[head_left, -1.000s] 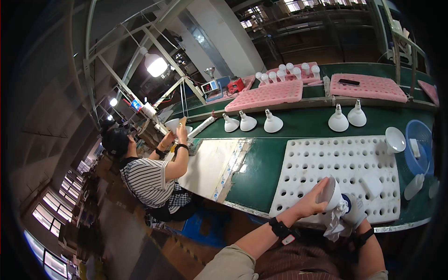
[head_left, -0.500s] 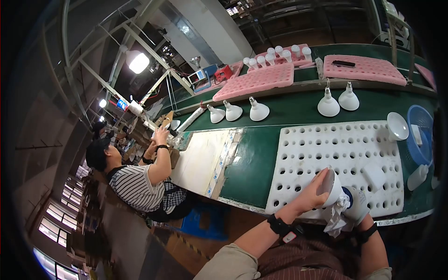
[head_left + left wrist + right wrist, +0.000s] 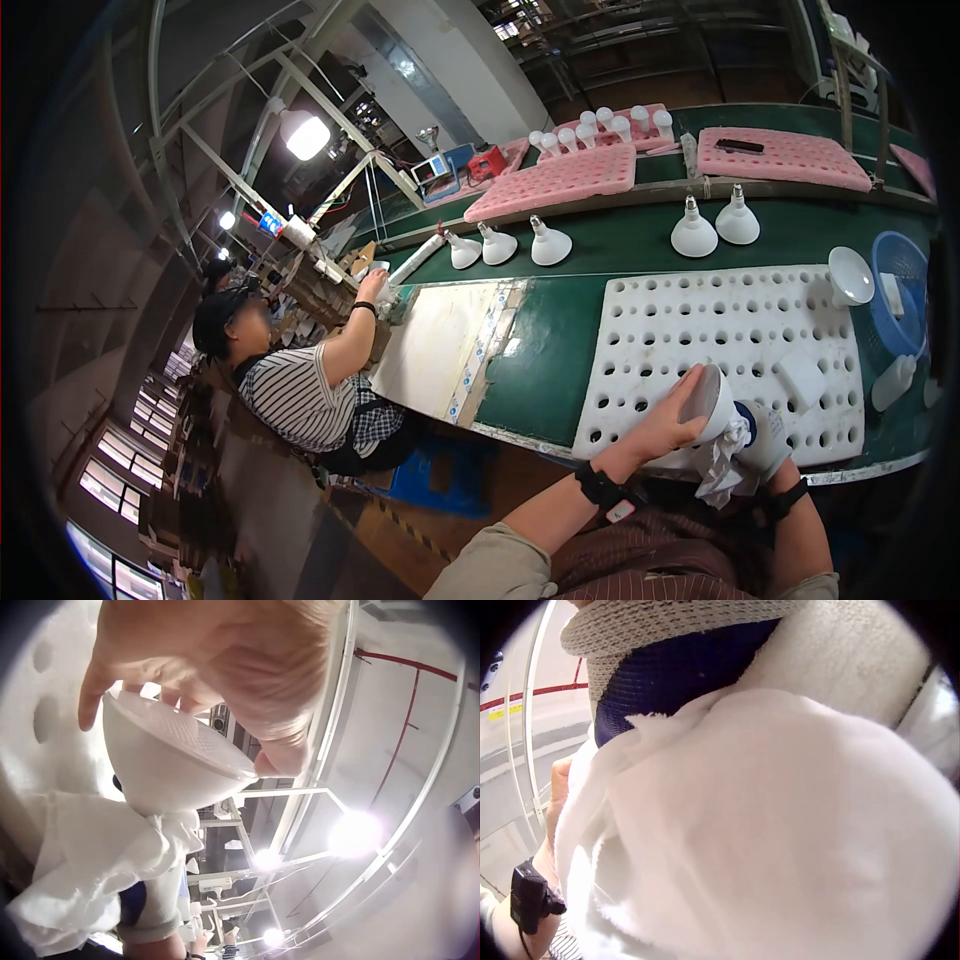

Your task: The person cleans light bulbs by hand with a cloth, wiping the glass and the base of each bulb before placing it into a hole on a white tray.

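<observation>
My bare left hand [image 3: 662, 425] grips a white cone-shaped reflector bulb [image 3: 713, 402] by its wide rim. In the left wrist view the thumb and fingers span the rim, and the bulb's textured front face [image 3: 184, 731] turns toward the palm. My right hand [image 3: 768, 446] wears a grey knit glove with a dark blue coating and holds a crumpled white cloth [image 3: 722, 468] around the bulb's narrow end. That cloth [image 3: 780, 832] fills most of the right wrist view, hiding the bulb's base and most of the gloved fingers.
Below the hands lies a white foam tray [image 3: 690, 312] with rows of holes, a white block [image 3: 800, 380] on it. Another reflector bulb [image 3: 850, 277] and a blue basket [image 3: 900, 250] stand right. More bulbs [image 3: 693, 232] and pink foam trays [image 3: 785, 160] are behind. A seated person [image 3: 300, 395] works left.
The head view has shifted a little. Both hands keep their hold on the bulb and cloth with little visible movement. The seated person's hands have moved away from their face, one arm reaching forward.
</observation>
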{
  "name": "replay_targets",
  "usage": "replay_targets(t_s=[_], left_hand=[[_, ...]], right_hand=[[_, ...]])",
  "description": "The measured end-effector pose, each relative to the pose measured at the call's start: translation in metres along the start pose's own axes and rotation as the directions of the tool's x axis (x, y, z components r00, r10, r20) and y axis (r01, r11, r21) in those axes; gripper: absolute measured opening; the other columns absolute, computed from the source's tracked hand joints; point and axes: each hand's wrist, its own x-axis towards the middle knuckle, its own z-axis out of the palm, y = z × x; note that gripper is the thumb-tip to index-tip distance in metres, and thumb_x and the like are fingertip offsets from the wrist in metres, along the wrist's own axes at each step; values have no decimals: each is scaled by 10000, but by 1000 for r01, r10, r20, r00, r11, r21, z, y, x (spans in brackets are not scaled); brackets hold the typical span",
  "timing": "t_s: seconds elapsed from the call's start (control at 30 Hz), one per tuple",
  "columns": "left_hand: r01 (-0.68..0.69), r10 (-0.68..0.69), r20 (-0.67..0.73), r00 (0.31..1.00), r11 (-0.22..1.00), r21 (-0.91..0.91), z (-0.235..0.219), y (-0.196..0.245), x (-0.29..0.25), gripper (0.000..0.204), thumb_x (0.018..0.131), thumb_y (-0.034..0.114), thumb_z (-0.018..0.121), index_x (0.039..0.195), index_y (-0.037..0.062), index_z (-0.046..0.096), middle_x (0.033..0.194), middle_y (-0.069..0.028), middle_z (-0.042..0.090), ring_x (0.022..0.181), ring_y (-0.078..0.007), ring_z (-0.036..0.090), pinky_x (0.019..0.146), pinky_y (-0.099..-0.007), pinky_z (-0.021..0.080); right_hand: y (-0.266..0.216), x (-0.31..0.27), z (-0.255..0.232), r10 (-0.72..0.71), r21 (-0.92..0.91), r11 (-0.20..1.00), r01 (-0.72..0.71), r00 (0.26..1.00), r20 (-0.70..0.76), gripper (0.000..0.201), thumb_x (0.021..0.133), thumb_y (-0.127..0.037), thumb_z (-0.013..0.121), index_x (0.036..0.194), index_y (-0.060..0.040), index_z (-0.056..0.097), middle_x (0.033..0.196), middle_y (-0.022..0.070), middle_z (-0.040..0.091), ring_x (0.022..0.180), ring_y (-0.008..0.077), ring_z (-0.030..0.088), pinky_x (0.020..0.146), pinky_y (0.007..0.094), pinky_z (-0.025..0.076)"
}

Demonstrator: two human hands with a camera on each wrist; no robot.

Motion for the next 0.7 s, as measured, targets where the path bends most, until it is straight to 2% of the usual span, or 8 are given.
replay_targets(t_s=[0.07,0.17,0.23,0.43,0.57,0.7], left_hand=[[28,-27,-31,999,999,32,1,3,1,945,769,226,579,1541,97,49,1590,-129,89,1463,-273,101,1131,-410,248],[-20,22,-25,999,995,94,0,4,0,952,751,162,576,1536,71,45,1583,-153,109,1464,-273,98,1133,-382,248],[-136,126,56,990,967,216,-5,5,-8,985,723,117,584,1540,98,34,1591,-132,79,1467,-266,84,1128,-414,265],[-100,83,112,990,983,157,-10,6,-16,1008,711,98,578,1545,160,15,1602,-66,10,1471,-252,46,1106,-484,300],[-120,104,93,990,976,181,-7,0,-9,1006,711,107,577,1546,161,19,1602,-77,17,1472,-255,42,1100,-477,311],[-111,97,84,992,975,191,-8,7,-8,980,728,142,580,1543,127,36,1600,-108,41,1475,-265,41,1131,-428,254]], right_hand=[[1,-1,0,27,16,1000,-27,1000,-10,353,709,-295,702,987,-78,677,899,151,684,829,363,648,724,433,503],[1,-2,-2,43,-32,999,-43,999,4,361,699,-296,707,986,-79,678,899,150,683,830,360,650,723,431,503],[5,-2,0,18,-11,1000,-18,1000,-7,362,696,-297,709,983,-80,679,896,149,683,826,361,649,720,430,503],[8,-2,2,-3,23,1000,3,1000,0,369,686,-303,718,977,-79,680,897,148,685,819,362,648,714,427,502],[6,-2,1,21,34,999,-21,1000,-10,371,684,-297,721,972,-68,677,888,156,687,815,360,651,710,425,504],[7,-2,1,31,47,998,-30,999,-19,371,682,-289,722,970,-61,675,877,158,687,816,358,653,708,425,505]])
